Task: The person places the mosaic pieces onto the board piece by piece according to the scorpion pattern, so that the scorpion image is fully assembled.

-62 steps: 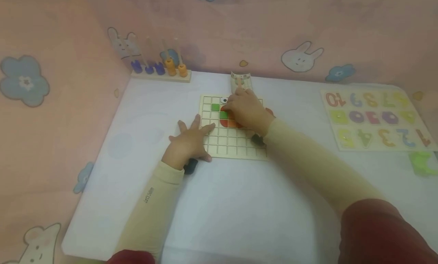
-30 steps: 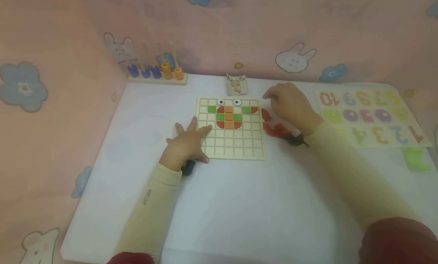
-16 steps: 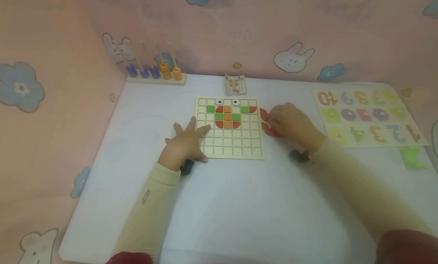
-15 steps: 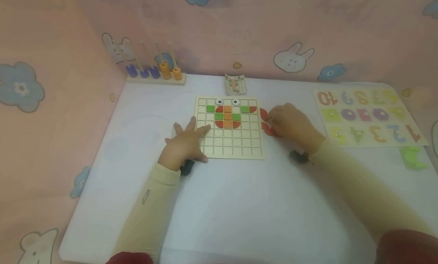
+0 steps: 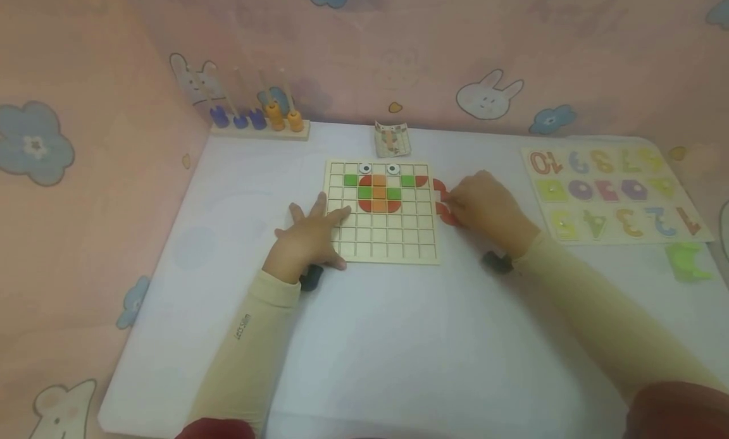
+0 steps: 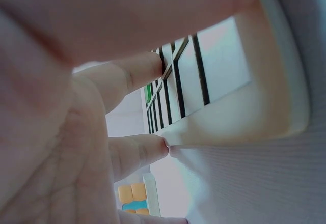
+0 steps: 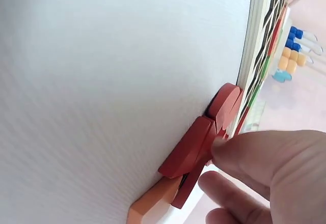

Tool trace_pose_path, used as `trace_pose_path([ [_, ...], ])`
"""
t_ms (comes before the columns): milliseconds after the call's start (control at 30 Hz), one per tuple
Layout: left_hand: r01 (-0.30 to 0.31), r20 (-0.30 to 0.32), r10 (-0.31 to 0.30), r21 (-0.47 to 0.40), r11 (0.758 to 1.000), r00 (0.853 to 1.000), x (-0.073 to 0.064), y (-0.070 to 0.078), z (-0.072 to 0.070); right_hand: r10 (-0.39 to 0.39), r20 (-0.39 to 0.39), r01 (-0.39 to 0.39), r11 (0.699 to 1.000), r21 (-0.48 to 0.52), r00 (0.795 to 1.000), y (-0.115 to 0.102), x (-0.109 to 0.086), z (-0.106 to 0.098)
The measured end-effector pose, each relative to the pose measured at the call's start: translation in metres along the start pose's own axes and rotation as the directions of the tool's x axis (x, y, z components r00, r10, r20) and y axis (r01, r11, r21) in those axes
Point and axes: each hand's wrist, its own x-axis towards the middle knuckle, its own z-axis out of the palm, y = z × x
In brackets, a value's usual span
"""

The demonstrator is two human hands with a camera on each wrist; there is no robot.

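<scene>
White counter (image 5: pixel 364 350): gridded board (image 5: pixel 387 238) against splayed, empty left hand (image 5: pixel 309 238); red tiles (image 7: pixel 191 146) at right hand (image 5: pixel 486 208), grip unclear — nudging might scatter them.

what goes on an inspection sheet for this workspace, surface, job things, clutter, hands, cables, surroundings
surface: white tabletop
job's things: grid board holding green, orange and red tiles plus two eye pieces; loose red pieces and an orange piece right of it; picture card behind
clutter: abacus, number board, green piece
hands: left hand spread across board's left edge; right hand at the loose red pieces, grip unclear
cables: nothing seen
surroundings: pink wall printed with rabbits and blue flowers
</scene>
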Motion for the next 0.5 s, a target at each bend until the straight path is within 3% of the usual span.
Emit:
trace_pose_path([
  [367,0.000,0.003,0.000,0.006,1.000,1.000,0.0015,-0.0007,0.0008,0.041,0.074,-0.047,0.996,0.081,0.996,-0.0021,0.0080,-0.0027],
  [500,0.002,0.002,-0.002,0.006,1.000,1.000,0.0019,-0.0005,0.0006,0.035,0.052,-0.040,0.995,0.092,0.998,0.0012,0.0099,0.0005],
])
